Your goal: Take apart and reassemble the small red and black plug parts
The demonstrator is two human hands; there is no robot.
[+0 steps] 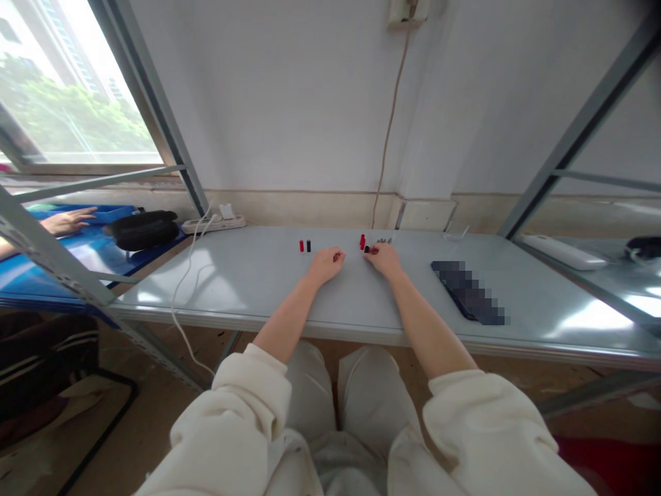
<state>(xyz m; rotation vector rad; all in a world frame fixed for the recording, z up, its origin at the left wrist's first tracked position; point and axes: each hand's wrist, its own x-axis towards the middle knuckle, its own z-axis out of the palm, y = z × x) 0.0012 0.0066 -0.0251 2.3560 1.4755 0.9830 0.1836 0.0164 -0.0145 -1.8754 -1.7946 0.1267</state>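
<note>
A small black cylinder (367,249) is pinched by the right hand (381,256), beside red cylinders (362,242) on the surface (258,275). The left hand (328,264) is loosely curled; whether anything is held there cannot be told.

Bright window light, tabletop glare.
</note>
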